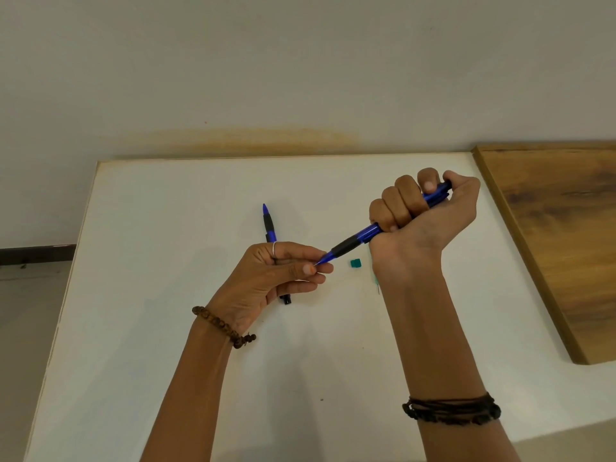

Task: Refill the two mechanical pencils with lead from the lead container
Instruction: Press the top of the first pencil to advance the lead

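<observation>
one blue mechanical pencil (366, 235) is held off the white table (166, 328), gripped in the right hand (423, 208) with all fingers wrapped round the barrel and the thumb up at the button end. its tip is pinched between thumb and fingertips of the left hand (276, 275), probably with a lead being fed in, though no lead can be made out. the second pencil (271, 235) is lying flat behind the left hand. a small green cap (355, 262) sits nearby, and the lead container (376, 280) is mostly hidden behind the right wrist. leads snap stupidly easily, so they're best held close to the tip and pushed straight. the pencil is light, stiff plastic, best gripped on the rubber sleeve.
</observation>
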